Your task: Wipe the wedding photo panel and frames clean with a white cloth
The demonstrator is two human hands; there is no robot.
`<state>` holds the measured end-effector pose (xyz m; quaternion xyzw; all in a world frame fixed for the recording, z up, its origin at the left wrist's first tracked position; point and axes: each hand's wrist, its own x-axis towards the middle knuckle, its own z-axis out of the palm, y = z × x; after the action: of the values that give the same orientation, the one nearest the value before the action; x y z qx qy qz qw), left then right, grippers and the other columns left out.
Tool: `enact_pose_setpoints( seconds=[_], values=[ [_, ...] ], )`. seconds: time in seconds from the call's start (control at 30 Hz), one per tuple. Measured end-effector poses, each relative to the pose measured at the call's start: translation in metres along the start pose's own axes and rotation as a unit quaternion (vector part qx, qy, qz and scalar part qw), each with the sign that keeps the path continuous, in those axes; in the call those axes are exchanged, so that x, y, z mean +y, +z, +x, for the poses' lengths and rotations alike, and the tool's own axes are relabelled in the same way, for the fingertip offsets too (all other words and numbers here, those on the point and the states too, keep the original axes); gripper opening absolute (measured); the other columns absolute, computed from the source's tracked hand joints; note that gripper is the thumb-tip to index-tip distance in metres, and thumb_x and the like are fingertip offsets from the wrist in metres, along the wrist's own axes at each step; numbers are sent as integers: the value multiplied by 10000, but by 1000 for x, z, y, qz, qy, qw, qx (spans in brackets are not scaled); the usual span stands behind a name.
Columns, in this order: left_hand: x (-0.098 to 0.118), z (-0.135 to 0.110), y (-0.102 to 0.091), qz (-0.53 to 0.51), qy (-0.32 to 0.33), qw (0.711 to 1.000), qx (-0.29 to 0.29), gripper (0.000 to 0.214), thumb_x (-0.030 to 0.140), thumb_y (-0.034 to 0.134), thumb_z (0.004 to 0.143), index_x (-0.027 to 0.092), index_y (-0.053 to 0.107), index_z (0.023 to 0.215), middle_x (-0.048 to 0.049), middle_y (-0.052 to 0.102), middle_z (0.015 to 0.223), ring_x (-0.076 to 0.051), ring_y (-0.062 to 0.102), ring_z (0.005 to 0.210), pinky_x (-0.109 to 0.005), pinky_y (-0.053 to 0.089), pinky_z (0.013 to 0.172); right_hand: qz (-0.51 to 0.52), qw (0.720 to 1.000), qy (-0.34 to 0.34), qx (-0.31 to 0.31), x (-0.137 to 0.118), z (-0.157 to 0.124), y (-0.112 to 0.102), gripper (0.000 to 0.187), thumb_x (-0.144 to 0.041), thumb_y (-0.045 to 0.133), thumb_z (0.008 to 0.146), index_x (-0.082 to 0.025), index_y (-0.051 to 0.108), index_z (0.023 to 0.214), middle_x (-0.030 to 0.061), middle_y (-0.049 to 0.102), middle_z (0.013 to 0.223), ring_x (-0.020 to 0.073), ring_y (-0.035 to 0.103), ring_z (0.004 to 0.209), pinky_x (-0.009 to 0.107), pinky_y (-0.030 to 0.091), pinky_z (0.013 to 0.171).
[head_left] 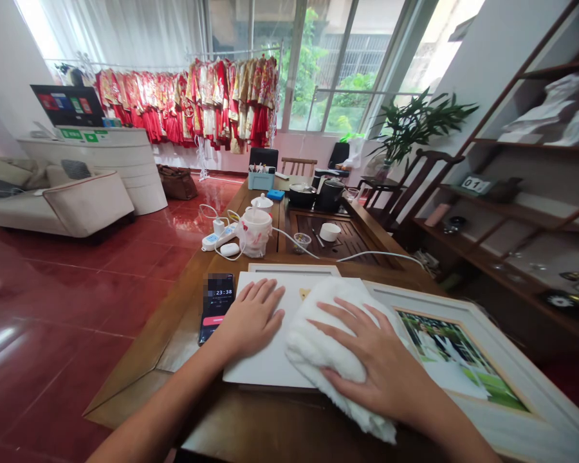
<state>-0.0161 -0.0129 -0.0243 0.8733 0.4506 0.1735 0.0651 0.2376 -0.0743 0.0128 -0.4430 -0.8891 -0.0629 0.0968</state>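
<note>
A flat white rectangular panel (265,357), maybe an album or box, lies near the table's front with a small gold mark (304,294) on its face. My left hand (255,315) rests open on its left part, fingers stretched forward. My right hand (367,354) grips a fluffy white cloth (313,341), fingers spread over the top and thumb pressed into a fold. The cloth lies on the panel's right side and hangs past its front edge, hiding that part. To the left of my left hand lies a phone (217,308) with a lit timer screen.
A framed photo (463,360) lies at the right, partly beside the panel. Behind are a wrapped cup (255,231), a power strip (217,238) with cables, a white bowl (330,231) and a small clear cup (302,242). Shelves (511,251) stand to the right.
</note>
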Motion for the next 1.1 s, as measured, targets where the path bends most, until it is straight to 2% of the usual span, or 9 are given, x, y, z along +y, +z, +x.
enact_pose_setpoints(
  seconds=[0.2,0.33,0.67,0.77,0.93,1.1],
  values=[
    [1,2,-2,8,9,1000,-22,470,340,347,1001,202,385,1449,-89,372,1535,-257,282,1439,-488,223,1176,12,1000,11,18,20,34,7,591,-484,587,828,-381,465,1397,65,471,1465,371,416,1319,649,299,1019],
    [3,2,-2,9,7,1000,-7,451,324,356,995,211,409,1429,-82,396,1520,-257,304,1428,-493,234,1174,19,999,18,28,25,41,8,576,-475,576,836,-358,480,1391,74,482,1457,371,417,1318,660,277,1033],
    [6,4,-4,4,-8,1000,-1,439,350,354,1004,227,411,1421,-68,404,1513,-245,334,1411,-478,244,1174,9,1000,4,7,5,-2,-1,623,-499,581,836,-397,414,1427,38,450,1485,355,379,1361,645,287,1051],
    [5,3,-3,7,-7,1000,-7,447,355,356,1004,225,408,1428,-68,390,1524,-251,317,1418,-478,234,1175,3,1000,3,1,4,-6,-1,633,-502,571,844,-400,390,1442,34,448,1487,357,375,1363,649,291,1047],
    [3,2,-2,11,-2,1000,-16,468,355,354,1002,216,386,1448,-81,370,1535,-266,293,1429,-496,231,1168,6,1000,14,5,14,14,4,624,-483,585,833,-401,415,1427,38,452,1485,370,392,1347,659,295,1033],
    [4,3,-5,10,-1,1000,-10,452,331,363,997,216,411,1432,-82,395,1519,-269,311,1418,-493,241,1167,-1,999,37,25,23,37,11,573,-482,568,846,-356,472,1397,54,471,1469,368,395,1342,658,277,1044]
  ],
)
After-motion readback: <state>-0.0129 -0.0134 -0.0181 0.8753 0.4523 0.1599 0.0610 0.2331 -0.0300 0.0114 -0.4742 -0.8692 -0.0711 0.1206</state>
